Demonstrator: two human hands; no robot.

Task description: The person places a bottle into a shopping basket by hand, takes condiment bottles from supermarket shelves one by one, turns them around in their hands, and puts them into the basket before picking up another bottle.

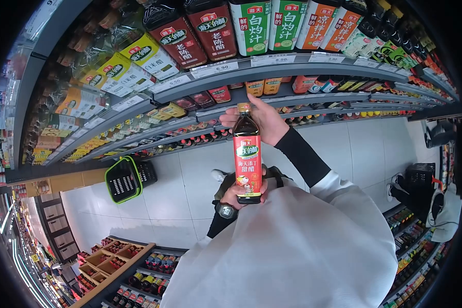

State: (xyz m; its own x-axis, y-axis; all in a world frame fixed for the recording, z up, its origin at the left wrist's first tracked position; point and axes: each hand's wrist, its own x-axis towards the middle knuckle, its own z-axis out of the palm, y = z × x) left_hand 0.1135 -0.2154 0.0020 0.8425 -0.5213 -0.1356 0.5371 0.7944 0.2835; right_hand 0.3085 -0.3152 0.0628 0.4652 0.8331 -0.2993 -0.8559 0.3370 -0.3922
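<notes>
A dark bottle with a red label and a gold cap (248, 154) is upright in the middle of the view. My left hand (234, 196), with a watch at its wrist, is wrapped round the bottle's lower end. Behind the bottle's neck, my right hand (266, 122) is stretched out, its thumb raised beside the cap and its fingertips showing on the far side. Whether its palm touches the neck cannot be made out.
Shelves (210, 71) of bottles curve across the top. A black and green basket (123, 179) stands on the tiled floor (174, 205) at left. Wooden crates (108, 261) are at lower left. Another person (413, 192) with a dark basket (420, 175) is at right.
</notes>
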